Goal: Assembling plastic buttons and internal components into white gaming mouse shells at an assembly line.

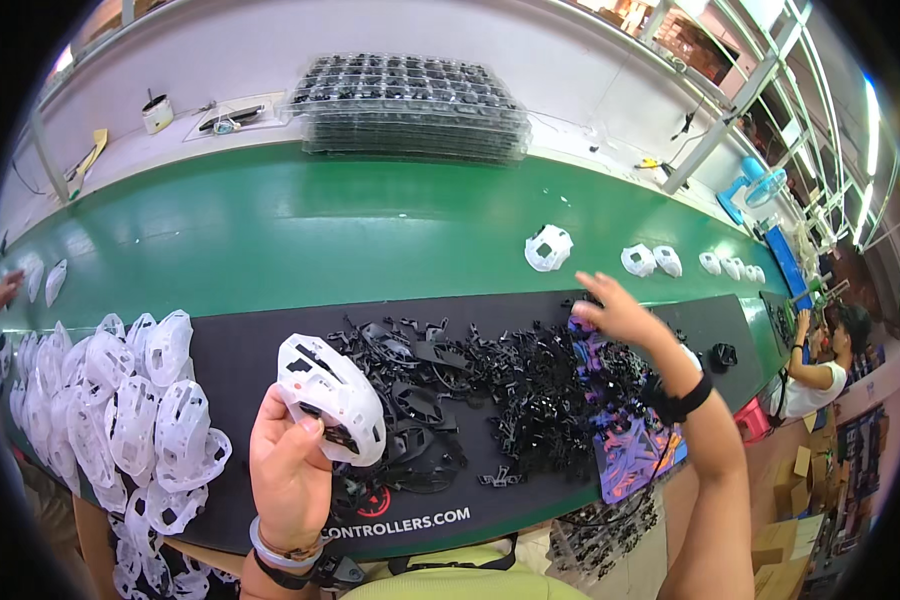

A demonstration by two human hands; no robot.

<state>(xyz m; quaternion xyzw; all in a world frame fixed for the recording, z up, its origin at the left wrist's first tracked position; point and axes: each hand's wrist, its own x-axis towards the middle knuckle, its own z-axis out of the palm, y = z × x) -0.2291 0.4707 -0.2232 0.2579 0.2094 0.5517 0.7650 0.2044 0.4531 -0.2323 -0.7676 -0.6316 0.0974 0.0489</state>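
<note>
The left hand (288, 470) is clenched on 1 white shell (330, 398) — light, stiff, probably brittle at its cut-outs; the right hand (622, 315) reaches, fingers spread, into the black parts (510, 380).

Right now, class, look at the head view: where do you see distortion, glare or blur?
Head view: fisheye bends the green belt into an arc, with black corners around the round picture; ceiling lights at upper right are blown out; the right hand over the black parts is slightly motion-blurred; the left hand and its white shell stay sharp.
</note>
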